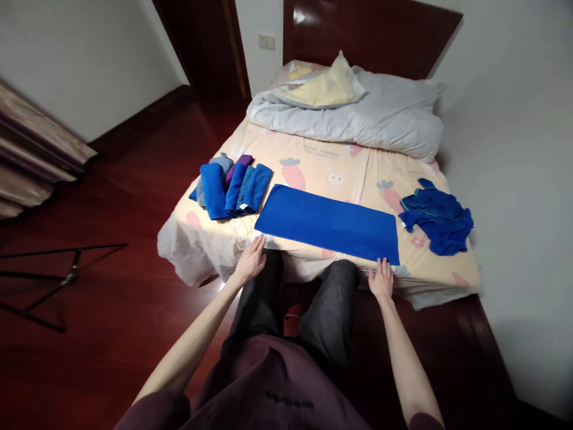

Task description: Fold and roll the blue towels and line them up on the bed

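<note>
A blue towel [329, 224] lies flat, folded into a long strip, near the foot edge of the bed [340, 170]. My left hand [251, 260] rests at the strip's near left corner, fingers stretched out toward it. At the near right corner my right hand [382, 279] lies with fingers extended against the towel's edge. Neither hand holds anything. Several rolled blue and purple towels [230, 186] lie in a row to the left of the strip. A crumpled heap of blue cloths [437, 218] sits on the bed's right side.
A grey duvet [358, 113] and a yellow pillow [320, 86] are bunched at the headboard end. A black tripod stand [58, 280] lies on the dark red wooden floor to the left. A white wall runs close along the bed's right side.
</note>
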Motion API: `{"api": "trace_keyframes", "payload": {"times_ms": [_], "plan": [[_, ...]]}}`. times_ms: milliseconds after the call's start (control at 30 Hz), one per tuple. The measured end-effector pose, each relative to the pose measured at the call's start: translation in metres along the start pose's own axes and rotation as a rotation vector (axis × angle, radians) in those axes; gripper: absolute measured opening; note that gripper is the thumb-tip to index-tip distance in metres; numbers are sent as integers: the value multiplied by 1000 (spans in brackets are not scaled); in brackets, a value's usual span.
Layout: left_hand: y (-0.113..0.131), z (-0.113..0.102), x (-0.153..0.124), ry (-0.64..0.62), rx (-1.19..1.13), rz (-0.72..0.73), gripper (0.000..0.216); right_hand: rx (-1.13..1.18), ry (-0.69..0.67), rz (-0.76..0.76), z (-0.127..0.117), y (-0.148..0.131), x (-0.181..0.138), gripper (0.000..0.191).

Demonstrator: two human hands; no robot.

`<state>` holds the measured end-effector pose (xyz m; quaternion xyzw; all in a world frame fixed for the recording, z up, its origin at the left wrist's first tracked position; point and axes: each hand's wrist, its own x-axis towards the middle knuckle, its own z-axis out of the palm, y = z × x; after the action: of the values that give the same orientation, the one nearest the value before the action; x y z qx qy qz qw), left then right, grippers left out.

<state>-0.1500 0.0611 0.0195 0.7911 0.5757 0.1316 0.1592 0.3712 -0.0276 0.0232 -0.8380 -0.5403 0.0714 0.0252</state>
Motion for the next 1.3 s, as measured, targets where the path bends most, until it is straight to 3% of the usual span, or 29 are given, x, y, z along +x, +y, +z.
{"api": "trace_keyframes", "payload": {"times_ms": [100,167,367,533,667,800,867,967,1033,1133,1233,1300], "plan": [[-5,3,39,-34,53,-30,77,-37,-50,-12,5,-6,5,76],[-14,9,48,-43,71,-89,79,-64,-80,12,7,0,8,81],[-40,38,21,41,12,-174,83,-96,-67,27,16,17,4,94],[-43,43,14,59,-16,-200,86,-7,3,105,12,4,8,83],[-46,47,13,61,-38,-185,85,149,227,258,-1,-38,35,59],[-48,56,12,145,-76,-154,84,263,415,139,-1,-124,82,55],[-46,60,13,183,-95,-151,85,255,405,58,9,-171,103,61],[-43,64,13,188,-116,-166,88,213,256,-21,31,-218,118,65],[-42,64,11,170,-135,-177,90,186,171,-45,45,-231,119,66],[-45,52,4,165,-177,-173,88,182,154,-40,56,-231,116,65],[-47,26,7,289,-167,-207,68,197,176,-51,60,-227,115,64],[-43,7,26,374,-110,-167,54,200,182,-56,61,-226,115,64]]}}
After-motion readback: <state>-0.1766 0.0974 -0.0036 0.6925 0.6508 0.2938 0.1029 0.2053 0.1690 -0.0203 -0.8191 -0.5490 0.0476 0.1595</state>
